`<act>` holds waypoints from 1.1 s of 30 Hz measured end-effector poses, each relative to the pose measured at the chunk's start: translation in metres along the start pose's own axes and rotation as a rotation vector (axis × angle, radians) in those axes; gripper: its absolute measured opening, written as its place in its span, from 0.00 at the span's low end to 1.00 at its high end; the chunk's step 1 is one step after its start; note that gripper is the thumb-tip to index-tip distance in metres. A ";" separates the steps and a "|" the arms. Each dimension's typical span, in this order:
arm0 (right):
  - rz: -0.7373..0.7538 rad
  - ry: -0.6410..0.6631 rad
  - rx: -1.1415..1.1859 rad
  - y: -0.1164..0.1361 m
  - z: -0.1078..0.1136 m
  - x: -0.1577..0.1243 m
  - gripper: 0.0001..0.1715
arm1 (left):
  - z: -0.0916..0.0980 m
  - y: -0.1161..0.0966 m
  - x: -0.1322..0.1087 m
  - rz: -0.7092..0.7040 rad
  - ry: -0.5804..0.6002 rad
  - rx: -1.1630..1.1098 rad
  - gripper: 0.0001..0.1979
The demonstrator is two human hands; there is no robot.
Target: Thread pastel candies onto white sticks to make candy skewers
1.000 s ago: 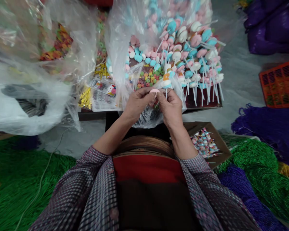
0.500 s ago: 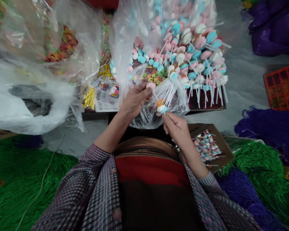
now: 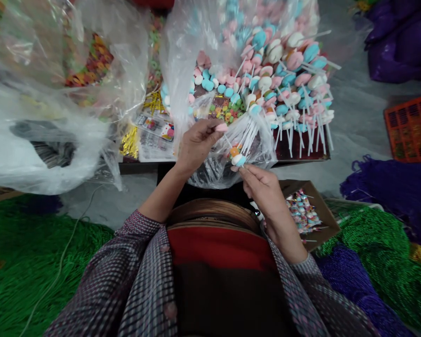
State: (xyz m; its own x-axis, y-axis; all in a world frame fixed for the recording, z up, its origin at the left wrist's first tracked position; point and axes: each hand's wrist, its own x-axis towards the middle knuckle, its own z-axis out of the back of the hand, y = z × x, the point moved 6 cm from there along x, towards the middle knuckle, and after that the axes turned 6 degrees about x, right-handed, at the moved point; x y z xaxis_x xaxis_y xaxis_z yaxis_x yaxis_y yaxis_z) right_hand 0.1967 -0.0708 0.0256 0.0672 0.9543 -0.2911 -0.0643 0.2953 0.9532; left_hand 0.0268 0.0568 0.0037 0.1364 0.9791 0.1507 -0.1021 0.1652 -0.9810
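Between the thumb and fingers of my left hand point(image 3: 200, 140) is a pink candy point(image 3: 221, 127), at the upper tip of a thin white stick. My right hand point(image 3: 261, 185) pinches that stick low down, just under a stack of white, blue and orange candies point(image 3: 237, 157) threaded on it. Behind my hands, a clear plastic bag point(image 3: 215, 171) hangs over the table edge. Loose ring candies point(image 3: 226, 108) lie beyond my left hand. A large pile of candy sticks point(image 3: 291, 89) covers the right part of the table.
Clear bags of ring candies point(image 3: 91, 63) and golden ties point(image 3: 129, 142) lie on the left. A cardboard box point(image 3: 328, 222) of wrapped candies stands right of my right forearm. Green strands point(image 3: 38, 252), purple strands point(image 3: 379, 201) and an orange crate point(image 3: 412, 126) surround the table.
The pink candy in my left hand has tilted and now shows more edge-on. My right hand and the candy stack have shifted slightly to the right.
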 end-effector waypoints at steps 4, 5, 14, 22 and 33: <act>-0.014 -0.030 0.060 0.000 -0.001 -0.001 0.24 | -0.003 -0.007 -0.004 -0.007 0.009 0.077 0.07; -0.007 -0.039 0.069 0.001 -0.002 -0.001 0.25 | -0.004 -0.007 -0.005 0.007 0.012 0.070 0.07; 0.023 -0.090 0.096 0.007 -0.005 -0.005 0.23 | -0.003 -0.027 -0.014 -0.217 0.015 0.354 0.10; 0.075 -0.102 0.141 -0.005 -0.012 0.018 0.31 | -0.029 -0.028 -0.037 -0.355 0.127 0.356 0.18; 0.043 -0.128 0.370 -0.016 0.004 0.029 0.30 | 0.000 0.021 0.091 -0.181 0.088 0.602 0.08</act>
State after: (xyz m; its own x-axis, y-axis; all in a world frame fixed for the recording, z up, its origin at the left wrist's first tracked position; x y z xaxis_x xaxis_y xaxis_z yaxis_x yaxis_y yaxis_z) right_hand 0.2036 -0.0479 0.0020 0.1978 0.9450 -0.2604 0.2921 0.1968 0.9359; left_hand 0.0369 0.1495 -0.0032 0.2814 0.9204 0.2715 -0.6029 0.3897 -0.6961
